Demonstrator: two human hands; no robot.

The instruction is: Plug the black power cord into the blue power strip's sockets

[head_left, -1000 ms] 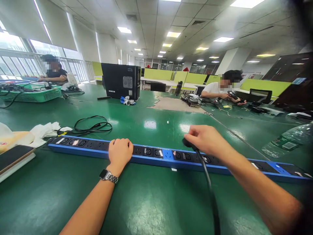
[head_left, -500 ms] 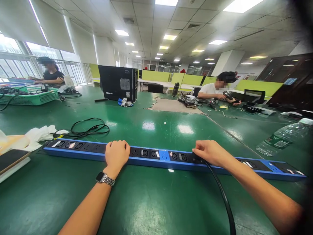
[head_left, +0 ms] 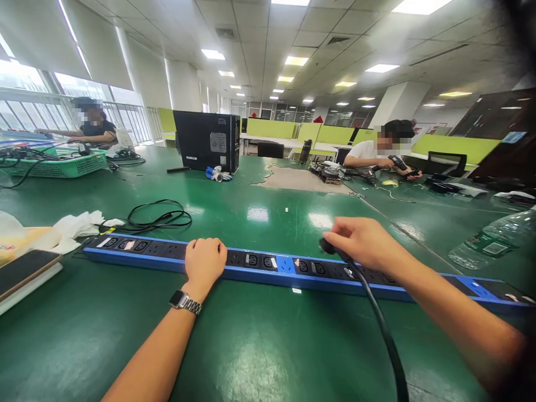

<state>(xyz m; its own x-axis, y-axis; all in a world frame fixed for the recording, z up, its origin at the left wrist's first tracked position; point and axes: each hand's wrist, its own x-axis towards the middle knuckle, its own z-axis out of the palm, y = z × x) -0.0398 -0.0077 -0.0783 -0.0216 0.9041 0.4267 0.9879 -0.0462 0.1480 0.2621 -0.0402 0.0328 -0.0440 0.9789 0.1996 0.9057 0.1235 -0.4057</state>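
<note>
A long blue power strip point(head_left: 251, 273) with black sockets lies across the green table. My left hand point(head_left: 205, 259) is closed around the strip left of its middle, fingers curled over the far side. Above the strip, right of the middle, my right hand point(head_left: 362, 243) pinches a black power plug point(head_left: 328, 245), which is apart from the sockets. From the plug a thick black cable point(head_left: 383, 324) runs down past the near edge of view. Part of the strip's right half is hidden behind my right forearm.
At left lie a phone point(head_left: 27, 272), tissues point(head_left: 84, 228) and a coiled black cable point(head_left: 161, 216). A green basket point(head_left: 79, 166) and a black computer case point(head_left: 207, 142) stand farther back. A plastic bottle point(head_left: 489, 240) lies at right. Two people sit across the table, one holding a power drill point(head_left: 398, 163).
My right hand has lifted the plug off the strip, up and slightly left, baring sockets beneath. My left hand stays on the strip. The whole view has shifted slightly.
</note>
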